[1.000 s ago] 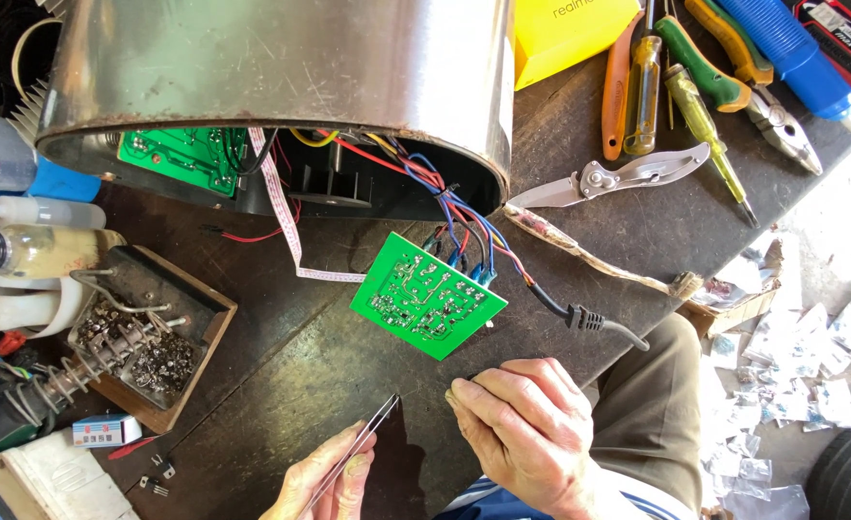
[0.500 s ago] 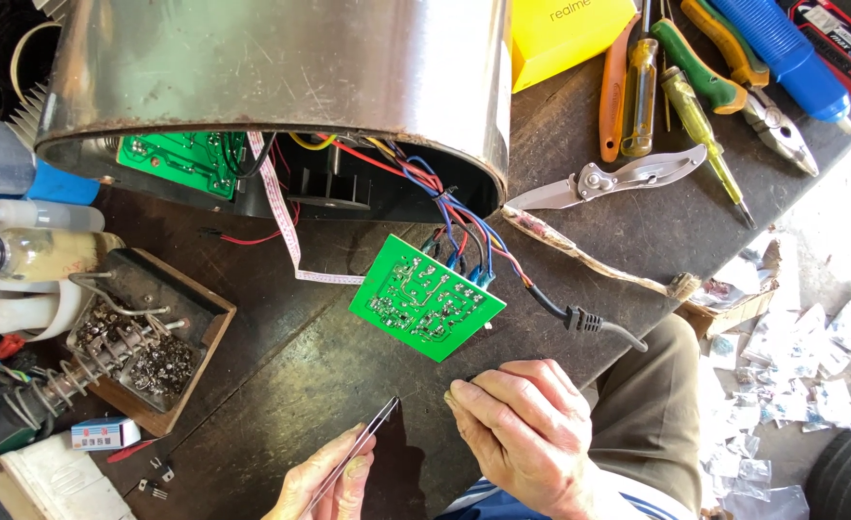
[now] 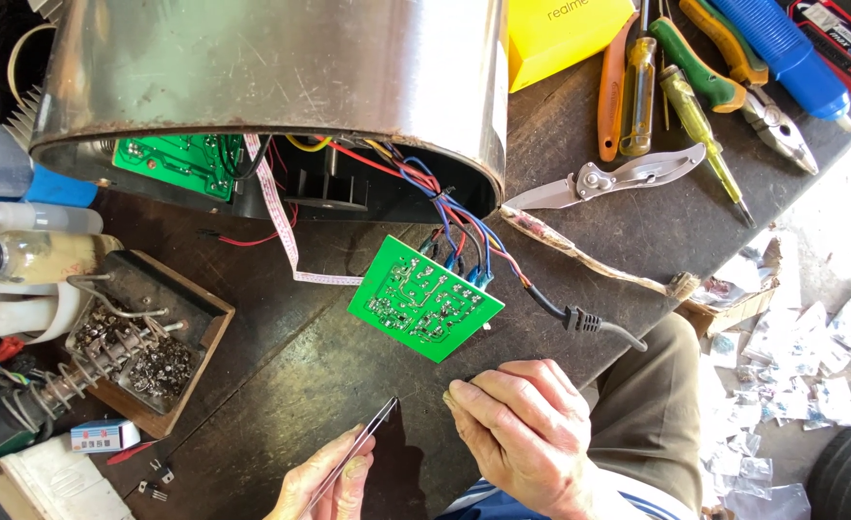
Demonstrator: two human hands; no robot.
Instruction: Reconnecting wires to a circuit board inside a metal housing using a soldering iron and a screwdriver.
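At bottom centre, the left hand [image 3: 334, 481] is pinching tweezers [image 3: 358, 455] between thumb and fingers, tips pointing up toward the green board [image 3: 425, 299] lying solder side up at the frame's middle. The right hand [image 3: 526, 424] is resting just below the board, fingers curled together, seemingly holding nothing. The metal tips could be bridging solder joints if they slip, and tugging the board risks straining the wires [image 3: 459, 226] running into the steel housing [image 3: 281, 77].

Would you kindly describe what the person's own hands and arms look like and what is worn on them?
Both hands are bare: no gloves, rings or watch visible. The left hand shows only its fingers at the frame's bottom edge. The right hand ends at a blue-and-white striped cuff.
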